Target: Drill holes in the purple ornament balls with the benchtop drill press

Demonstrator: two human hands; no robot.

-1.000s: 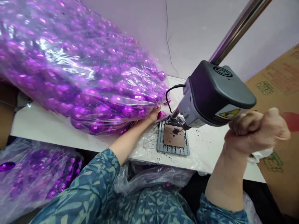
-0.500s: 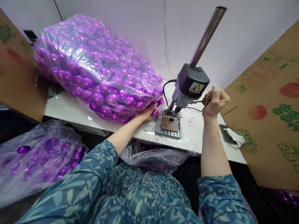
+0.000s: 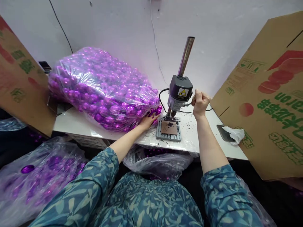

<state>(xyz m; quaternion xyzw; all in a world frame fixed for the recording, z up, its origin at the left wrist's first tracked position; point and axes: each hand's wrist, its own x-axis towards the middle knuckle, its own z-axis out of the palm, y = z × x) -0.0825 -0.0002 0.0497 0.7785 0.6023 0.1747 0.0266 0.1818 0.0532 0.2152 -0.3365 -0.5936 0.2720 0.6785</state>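
My right hand [image 3: 200, 101] is closed around the feed handle [image 3: 187, 104] on the right side of a small drill press [image 3: 181, 90]. Below the chuck, a brown square pad [image 3: 169, 127] with dark crumbs lies on the grey slotted base [image 3: 162, 136]. My left hand [image 3: 148, 122] reaches to the mouth of a large clear plastic bag [image 3: 104, 91] packed with shiny purple faceted balls [image 3: 115, 109]. Its fingers are stretched out beside the balls at the opening, and I see nothing gripped in them.
Cardboard boxes stand at the left [image 3: 28, 82] and right [image 3: 262, 110]. A phone [image 3: 223, 133] with white tissue [image 3: 234, 135] lies on the white table [image 3: 189, 142]. Another bag [image 3: 44, 179] of purple pieces sits lower left; an open plastic bag [image 3: 158, 164] hangs at my lap.
The view has shifted, so the drill press appears lower and further left. My left fingers have straightened at the bag mouth; the ball by them no longer shows there. My right hand stays on the handle.
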